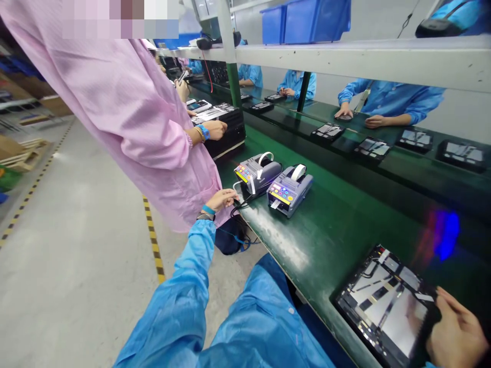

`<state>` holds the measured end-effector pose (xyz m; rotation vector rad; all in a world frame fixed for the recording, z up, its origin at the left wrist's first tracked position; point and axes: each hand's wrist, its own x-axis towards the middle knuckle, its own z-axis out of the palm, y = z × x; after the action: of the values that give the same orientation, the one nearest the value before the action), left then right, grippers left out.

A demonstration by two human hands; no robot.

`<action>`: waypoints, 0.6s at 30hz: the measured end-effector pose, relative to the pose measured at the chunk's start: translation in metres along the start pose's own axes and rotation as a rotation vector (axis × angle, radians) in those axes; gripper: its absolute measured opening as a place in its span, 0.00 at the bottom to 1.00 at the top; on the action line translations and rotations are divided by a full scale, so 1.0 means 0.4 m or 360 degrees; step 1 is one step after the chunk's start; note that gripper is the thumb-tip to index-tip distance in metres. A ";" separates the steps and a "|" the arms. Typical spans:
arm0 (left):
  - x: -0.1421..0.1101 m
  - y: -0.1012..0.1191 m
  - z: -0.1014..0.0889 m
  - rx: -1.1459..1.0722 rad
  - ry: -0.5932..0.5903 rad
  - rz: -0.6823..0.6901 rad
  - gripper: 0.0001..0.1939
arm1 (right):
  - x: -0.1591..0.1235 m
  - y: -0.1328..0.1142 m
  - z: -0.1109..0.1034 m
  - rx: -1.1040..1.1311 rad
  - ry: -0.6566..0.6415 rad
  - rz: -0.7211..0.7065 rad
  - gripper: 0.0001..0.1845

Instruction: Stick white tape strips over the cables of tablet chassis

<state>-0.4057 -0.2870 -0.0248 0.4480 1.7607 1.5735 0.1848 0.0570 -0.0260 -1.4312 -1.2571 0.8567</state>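
My left hand (222, 199) reaches to the near edge of the green bench, by black cables and the left tape dispenser. Its fingers are pinched together; whatever is between them is too small to make out. At the lower right, my right hand (456, 327) has its fingers closed at the right edge of an opened tablet (383, 306). The tablet lies on the bench with its inner parts facing up, and a small white strip shows near my fingertips. Two grey tape dispensers, one on the left (255, 174) and one on the right (290, 190), stand side by side, white tape at their fronts.
A person in a pink coat (153, 128) stands close on my left, a hand by a stack of black trays (226, 130). Across the bench (341, 209), people in blue sit behind a row of opened tablets (374, 148). A white shelf (364, 59) holds blue bins (307, 23).
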 end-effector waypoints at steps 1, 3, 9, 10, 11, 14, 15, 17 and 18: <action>-0.003 -0.005 -0.002 -0.0042 -0.0023 0.0017 0.23 | 0.003 0.006 -0.003 -0.0025 -0.0007 -0.0001 0.15; -0.009 -0.015 -0.007 -0.0112 -0.0072 0.0039 0.26 | 0.010 0.017 -0.007 -0.0064 -0.0023 0.0014 0.18; -0.026 -0.032 -0.030 -0.0229 -0.0248 0.0063 0.27 | 0.009 0.008 -0.010 -0.0102 -0.0023 0.0015 0.17; -0.027 -0.031 -0.034 -0.0238 -0.0279 0.0062 0.27 | 0.007 0.005 -0.009 -0.0088 -0.0020 0.0022 0.16; -0.027 -0.028 -0.039 -0.0246 -0.0304 0.0059 0.26 | 0.005 0.002 -0.008 -0.0070 -0.0016 0.0030 0.16; -0.022 -0.018 -0.052 -0.0265 -0.0352 0.0053 0.26 | 0.000 -0.004 -0.006 -0.0029 0.0002 0.0027 0.13; -0.019 -0.015 -0.055 -0.0271 -0.0359 0.0051 0.26 | -0.002 -0.006 -0.006 -0.0033 -0.0003 0.0025 0.12; -0.014 -0.011 -0.060 -0.0283 -0.0369 0.0051 0.26 | -0.007 -0.010 -0.008 -0.0075 -0.0030 0.0025 0.10; -0.012 -0.010 -0.061 -0.0288 -0.0370 0.0054 0.26 | -0.009 -0.013 -0.009 -0.0098 -0.0048 0.0025 0.09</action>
<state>-0.4191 -0.3084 -0.0276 0.5504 1.4294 1.6171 0.1863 0.0525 -0.0205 -1.4835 -1.3065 0.8595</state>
